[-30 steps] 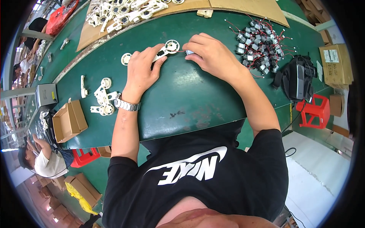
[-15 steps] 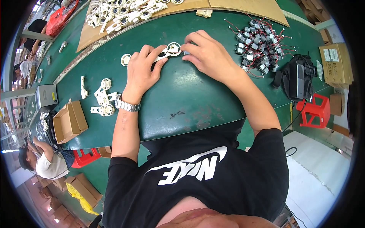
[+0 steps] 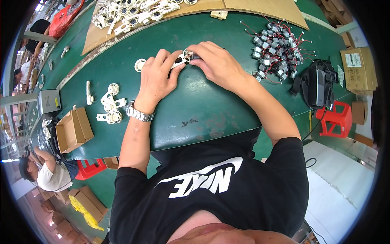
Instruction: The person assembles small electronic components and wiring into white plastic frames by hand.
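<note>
My left hand (image 3: 158, 81) is closed round the middle of a white plastic arm part (image 3: 176, 64), whose round wheel-like end sticks out on its left. At the other end of the part, my right hand (image 3: 219, 65) pinches a small dark motor (image 3: 195, 57) against the round housing. Fingers hide most of that motor and much of the housing. To the left on the green table lie more white arm parts (image 3: 109, 104), apart from my hands.
Small grey motors with red wires (image 3: 276, 49) form a pile at the right. Beside it is a black bag (image 3: 321, 83). White parts (image 3: 134, 16) heap on cardboard at the back. An open carton (image 3: 74, 130) stands at left; a co-worker (image 3: 50, 171) is beyond it.
My left hand has shifted slightly right with the arm part. My right hand has moved down and left, bringing the motor against the part's round end.
</note>
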The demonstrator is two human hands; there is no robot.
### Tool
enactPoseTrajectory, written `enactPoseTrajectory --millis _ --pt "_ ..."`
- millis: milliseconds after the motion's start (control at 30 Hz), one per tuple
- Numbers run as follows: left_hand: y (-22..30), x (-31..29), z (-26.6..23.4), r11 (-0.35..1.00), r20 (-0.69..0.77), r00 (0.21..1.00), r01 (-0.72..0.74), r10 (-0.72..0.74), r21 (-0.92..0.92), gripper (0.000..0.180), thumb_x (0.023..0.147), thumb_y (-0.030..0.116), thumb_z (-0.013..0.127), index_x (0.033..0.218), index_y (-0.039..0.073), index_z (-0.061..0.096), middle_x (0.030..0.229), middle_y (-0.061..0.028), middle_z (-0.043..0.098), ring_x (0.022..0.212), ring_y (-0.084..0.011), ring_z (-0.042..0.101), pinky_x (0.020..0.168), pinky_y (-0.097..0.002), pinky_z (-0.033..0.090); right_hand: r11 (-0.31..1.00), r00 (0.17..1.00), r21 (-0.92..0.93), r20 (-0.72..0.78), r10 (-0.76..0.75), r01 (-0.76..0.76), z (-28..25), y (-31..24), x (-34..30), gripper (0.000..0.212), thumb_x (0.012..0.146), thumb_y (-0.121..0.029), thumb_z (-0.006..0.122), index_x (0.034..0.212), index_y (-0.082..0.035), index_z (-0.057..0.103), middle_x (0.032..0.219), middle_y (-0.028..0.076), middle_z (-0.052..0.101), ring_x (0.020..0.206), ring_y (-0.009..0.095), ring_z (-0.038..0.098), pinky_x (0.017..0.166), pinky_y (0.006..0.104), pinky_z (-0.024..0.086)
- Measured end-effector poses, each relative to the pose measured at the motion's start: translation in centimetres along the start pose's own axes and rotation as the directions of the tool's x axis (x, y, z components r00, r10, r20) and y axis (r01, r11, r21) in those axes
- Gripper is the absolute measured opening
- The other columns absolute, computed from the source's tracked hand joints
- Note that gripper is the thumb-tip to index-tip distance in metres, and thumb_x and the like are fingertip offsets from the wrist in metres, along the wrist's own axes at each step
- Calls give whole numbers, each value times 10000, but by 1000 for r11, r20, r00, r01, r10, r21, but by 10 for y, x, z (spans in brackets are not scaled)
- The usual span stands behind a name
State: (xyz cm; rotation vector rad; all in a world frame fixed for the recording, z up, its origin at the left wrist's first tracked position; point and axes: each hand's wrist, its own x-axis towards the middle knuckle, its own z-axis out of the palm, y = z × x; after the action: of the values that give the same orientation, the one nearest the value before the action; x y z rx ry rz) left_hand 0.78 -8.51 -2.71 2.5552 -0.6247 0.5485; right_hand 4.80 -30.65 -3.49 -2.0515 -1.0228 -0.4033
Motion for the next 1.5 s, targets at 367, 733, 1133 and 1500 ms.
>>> enactPoseTrajectory --millis 367,733,1133,1500 --pt "-2 -2 1 999 22 1000 -18 19 -31 247 904 151 769 1119 41 718 916 -101 623 750 -315 603 685 -414 484 996 998 -81 37 46 -43 -2 -4 1 230 858 -48 791 1076 -36 720 1058 97 620 982 309 635 810 428 565" --pt "0 -2 1 998 21 998 -61 62 -20 262 887 166 783 1125 69 733 889 -86 614 696 -301 573 647 -408 470 979 983 -139 86 164 -151 -9 -8 -1 298 800 -59 829 1072 -38 711 973 83 642 927 319 583 848 418 532" --pt "-2 -3 1 998 3 998 -56 57 -14 259 890 174 778 1121 66 727 936 -81 632 729 -299 618 655 -397 494 996 999 -78 -7 53 -53 -1 -12 2 268 857 -8 751 1106 -60 667 1003 90 642 980 327 596 821 430 537" --pt "-4 -3 -2 995 -44 998 -48 44 -91 216 902 111 744 1105 46 705 1020 -106 655 791 -322 674 667 -408 528 803 909 429 138 394 -413 9 8 -3 243 905 18 773 1121 -80 717 1028 -5 549 875 87 530 701 246 466"
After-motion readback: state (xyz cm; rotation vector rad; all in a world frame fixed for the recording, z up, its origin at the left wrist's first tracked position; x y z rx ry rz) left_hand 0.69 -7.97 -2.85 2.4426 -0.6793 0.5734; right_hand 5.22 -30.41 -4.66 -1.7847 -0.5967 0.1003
